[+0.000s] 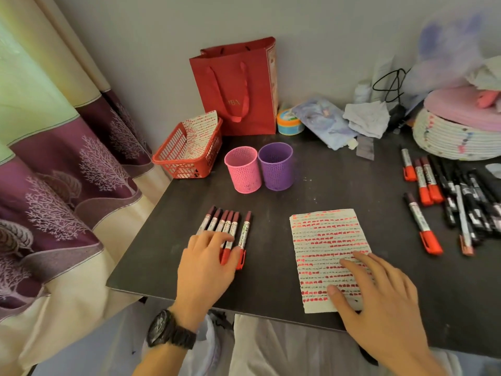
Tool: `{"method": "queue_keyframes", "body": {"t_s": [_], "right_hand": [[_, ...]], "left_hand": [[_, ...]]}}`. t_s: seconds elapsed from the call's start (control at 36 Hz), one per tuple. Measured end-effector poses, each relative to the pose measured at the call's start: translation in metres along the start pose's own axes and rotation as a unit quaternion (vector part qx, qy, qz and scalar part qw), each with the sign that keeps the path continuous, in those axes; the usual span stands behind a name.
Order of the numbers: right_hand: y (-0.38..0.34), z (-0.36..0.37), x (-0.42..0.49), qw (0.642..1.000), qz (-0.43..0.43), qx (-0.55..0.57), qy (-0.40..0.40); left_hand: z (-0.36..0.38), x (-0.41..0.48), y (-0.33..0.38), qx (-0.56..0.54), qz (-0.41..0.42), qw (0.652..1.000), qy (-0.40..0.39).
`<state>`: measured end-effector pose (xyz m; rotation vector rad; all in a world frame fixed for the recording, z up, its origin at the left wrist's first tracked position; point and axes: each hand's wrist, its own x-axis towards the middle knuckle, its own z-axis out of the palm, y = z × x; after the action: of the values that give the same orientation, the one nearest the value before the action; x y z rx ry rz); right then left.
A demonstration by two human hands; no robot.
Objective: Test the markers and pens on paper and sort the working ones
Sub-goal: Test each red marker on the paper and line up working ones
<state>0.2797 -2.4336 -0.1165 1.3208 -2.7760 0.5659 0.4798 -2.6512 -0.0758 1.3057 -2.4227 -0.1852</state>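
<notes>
Six red markers (226,226) are laid side by side on the left part of the dark table (352,180), five packed together and a sixth marker (245,232) set just apart on their right. Their long axes run away from the person, leaning a little rightward at the far end. The bright red ends are turned toward the near edge and the dark ends toward the cups. The left hand (208,263) is spread over the near ends of this row, with its fingers extended across the barrels and curled round none of them. Two red ends show beside and between the fingers. The row is thus within reach of the left hand alone, and any gathering of it would, it is judged, have to be made across the barrels rather than along them. Straight beyond the row, roughly on the same axis, a pink cup (244,169) and a purple cup (276,166) are stood close together, and no marker is seen rising from either. Well to the right of the row, the test paper (325,240), filled with lines of red and dark strokes, is pressed flat by the right hand (379,297), whose straight fingers are laid on its near right part with nothing gripped. Farther right, a loose pile of markers and pens (466,202) is spread out, nearer the right hand.
</notes>
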Motion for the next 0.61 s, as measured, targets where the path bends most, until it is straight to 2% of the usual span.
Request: {"method": "queue_keyframes", "body": {"t_s": [0.06, 0.11, 0.28, 0.61], "right_hand": [[0.000, 0.000, 0.000, 1.000, 0.005, -0.002, -0.013], [0.000, -0.001, 0.000, 1.000, 0.008, 0.001, -0.020], [0.001, -0.003, -0.003, 0.999, 0.005, 0.033, 0.005], [0.003, 0.000, -0.002, 1.000, 0.000, 0.027, -0.002]], "left_hand": [[0.003, -0.005, 0.012, 0.052, 0.060, 0.997, -0.011], [0.005, -0.006, 0.020, 0.107, 0.080, 0.991, -0.032], [0.006, -0.001, 0.027, 0.172, 0.052, 0.979, -0.095], [-0.003, 0.001, 0.037, 0.163, -0.012, 0.980, -0.116]]}}
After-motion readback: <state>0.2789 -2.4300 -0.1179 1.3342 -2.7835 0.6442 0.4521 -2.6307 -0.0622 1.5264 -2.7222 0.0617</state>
